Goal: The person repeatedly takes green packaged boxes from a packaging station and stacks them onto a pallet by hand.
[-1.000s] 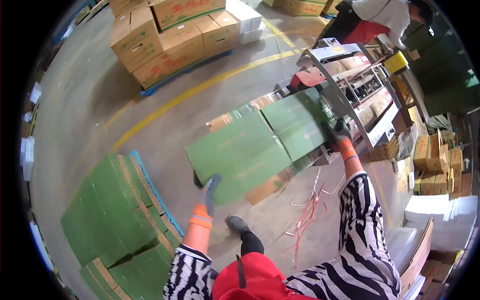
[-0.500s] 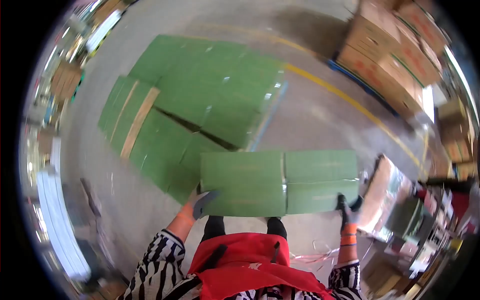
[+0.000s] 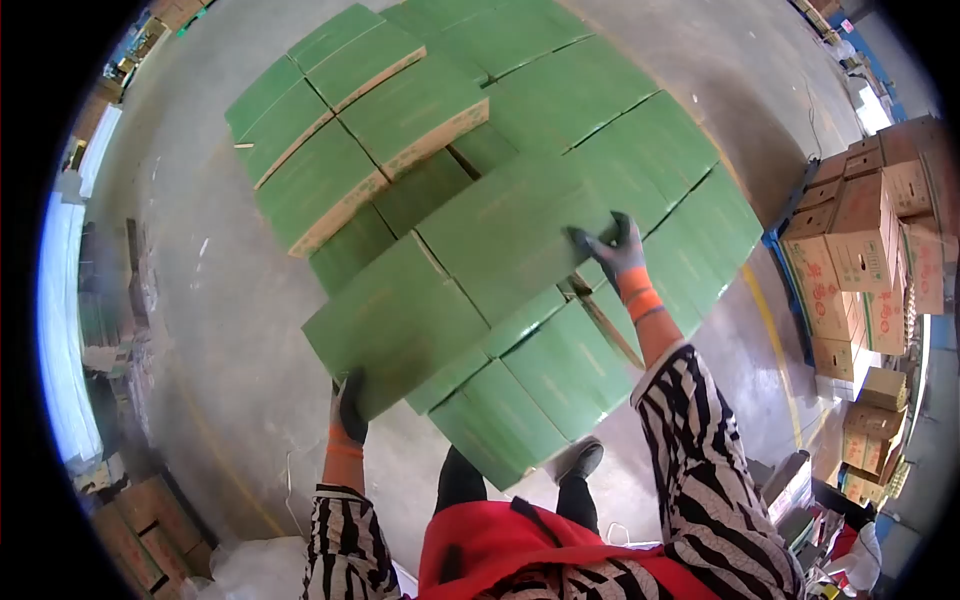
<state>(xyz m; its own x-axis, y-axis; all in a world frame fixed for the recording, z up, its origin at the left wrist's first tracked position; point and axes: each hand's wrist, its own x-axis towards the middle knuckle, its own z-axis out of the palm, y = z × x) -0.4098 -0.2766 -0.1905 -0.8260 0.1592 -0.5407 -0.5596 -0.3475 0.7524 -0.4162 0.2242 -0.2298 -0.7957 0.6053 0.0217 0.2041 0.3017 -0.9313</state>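
Observation:
Both my hands hold a long green box (image 3: 455, 270) that lies slantwise above a pile of green boxes (image 3: 580, 90). My left hand (image 3: 349, 408), in a grey glove with an orange cuff, grips its near left end. At the right end, my right hand (image 3: 612, 247) has its thumb and fingers bent around the edge; part of its grip is hidden. A seam crosses the middle of the held box. Beneath and around it, the green boxes are stacked close together, some with brown cardboard sides showing.
Brown printed cartons (image 3: 850, 235) stand on a blue pallet (image 3: 790, 285) at the right. More cardboard (image 3: 150, 535) lies at the lower left. A yellow floor line (image 3: 775, 350) runs past the pile. White sheets (image 3: 65, 330) stand along the left side.
The view has turned from the strapping machine to the green pile. The green box has been lifted off the machine's table and carried over the pile, still in both my hands.

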